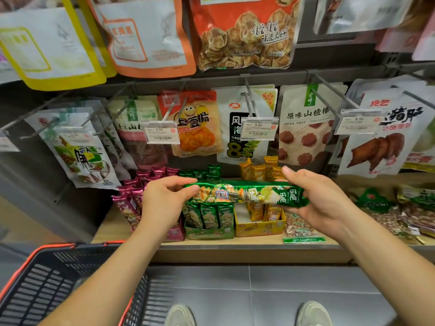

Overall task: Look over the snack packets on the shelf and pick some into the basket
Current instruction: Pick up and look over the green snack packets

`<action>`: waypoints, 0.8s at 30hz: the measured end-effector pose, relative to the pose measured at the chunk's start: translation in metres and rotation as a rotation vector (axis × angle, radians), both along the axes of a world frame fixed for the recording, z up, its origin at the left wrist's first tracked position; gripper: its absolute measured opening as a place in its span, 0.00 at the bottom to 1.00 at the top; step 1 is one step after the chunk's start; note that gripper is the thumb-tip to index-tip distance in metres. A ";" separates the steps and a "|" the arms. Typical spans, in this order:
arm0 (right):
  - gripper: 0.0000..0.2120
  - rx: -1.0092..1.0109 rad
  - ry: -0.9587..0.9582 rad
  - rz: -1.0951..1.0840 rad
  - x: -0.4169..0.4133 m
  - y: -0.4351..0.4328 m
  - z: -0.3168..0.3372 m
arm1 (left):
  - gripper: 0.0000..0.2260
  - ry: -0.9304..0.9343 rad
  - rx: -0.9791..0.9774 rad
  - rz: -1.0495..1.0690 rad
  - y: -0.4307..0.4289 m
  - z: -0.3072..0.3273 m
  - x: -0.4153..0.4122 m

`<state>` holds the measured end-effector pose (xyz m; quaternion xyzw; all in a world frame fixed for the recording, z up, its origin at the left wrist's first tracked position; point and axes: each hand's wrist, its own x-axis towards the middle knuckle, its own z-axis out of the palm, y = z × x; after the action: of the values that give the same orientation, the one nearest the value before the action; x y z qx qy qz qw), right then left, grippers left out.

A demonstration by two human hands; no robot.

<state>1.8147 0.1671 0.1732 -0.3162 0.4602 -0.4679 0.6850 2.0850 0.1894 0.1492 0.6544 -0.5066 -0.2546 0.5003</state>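
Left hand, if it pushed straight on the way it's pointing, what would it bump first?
The left hand pinches the long green packet; past that, probably the small green packets standing on the shelf, though depth is unclear.

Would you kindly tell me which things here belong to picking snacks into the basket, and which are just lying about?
Job in hand: green packet, gripped at its ends by the left hand and right hand; basket; green display box; shelf.
Just there: price tag; shoes; floor tiles.
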 end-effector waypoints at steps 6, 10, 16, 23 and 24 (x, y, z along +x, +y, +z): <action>0.06 0.067 0.157 0.136 -0.004 0.000 -0.002 | 0.11 -0.100 -0.024 0.037 -0.003 -0.004 0.004; 0.09 0.040 0.316 0.341 -0.011 0.005 0.004 | 0.09 -0.139 0.009 0.025 -0.006 -0.006 0.007; 0.09 -0.083 0.233 0.320 -0.029 0.000 0.011 | 0.13 -0.428 -0.029 -0.076 -0.007 -0.004 -0.001; 0.16 -0.146 0.053 0.487 -0.049 0.005 0.018 | 0.14 -0.591 0.052 -0.096 -0.019 -0.010 -0.008; 0.15 -0.168 0.065 0.471 -0.049 0.005 0.018 | 0.14 -0.623 0.061 -0.101 -0.020 -0.012 -0.009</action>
<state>1.7653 0.1723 0.1915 -0.4855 0.3551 -0.3216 0.7313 2.0760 0.1696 0.1377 0.6897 -0.6593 -0.0815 0.2880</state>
